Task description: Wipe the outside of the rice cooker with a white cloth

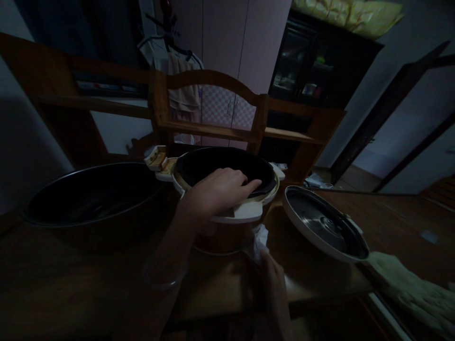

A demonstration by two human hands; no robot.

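Observation:
A rice cooker (222, 237) with a pale rim and a brownish body stands uncovered on the wooden table, its inside dark. Across its near rim lies my left hand (215, 192), thumb stretched to the right and the other fingers bent down over the edge, their tips hidden inside. Low at the cooker's front right, my right hand (274, 277) pinches a crumpled white tissue (260, 239) close to the body and base. Whether the tissue touches the cooker I cannot tell. To the right, a round lid (322, 225) rests with its metallic inner side up.
A wide dark pot (106, 215) sits left of the cooker. Behind the table rises a wooden frame with shelves (213, 78). Pale green cloth (405, 279) lies at the lower right. Farther back are hanging clothes (183, 85) and a black cabinet (316, 71). The room is dim.

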